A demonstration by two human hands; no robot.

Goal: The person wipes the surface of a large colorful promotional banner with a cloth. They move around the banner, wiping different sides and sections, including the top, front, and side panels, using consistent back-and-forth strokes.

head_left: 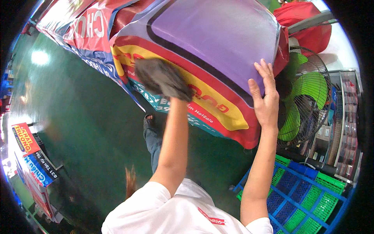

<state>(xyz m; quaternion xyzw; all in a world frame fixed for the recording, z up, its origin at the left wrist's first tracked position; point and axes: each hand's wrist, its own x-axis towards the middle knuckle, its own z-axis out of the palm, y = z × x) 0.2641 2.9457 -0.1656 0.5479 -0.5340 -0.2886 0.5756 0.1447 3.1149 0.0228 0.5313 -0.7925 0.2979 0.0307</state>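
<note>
A large glossy printed banner (218, 43) with purple, red, yellow and teal areas hangs in front of me. My left hand (165, 84) is hidden under a dark grey cloth (159, 77) that it presses against the banner's red and yellow part. My right hand (265, 95) lies flat, fingers spread, on the banner's right edge, steadying it.
A green-bladed fan (307, 101) in a black wire cage stands right of the banner. Blue and green plastic crates (307, 195) lie at the lower right. The floor (85, 117) is dark green and shiny. Small printed signs (29, 152) stand at the left. A red bundle (307, 21) sits at top right.
</note>
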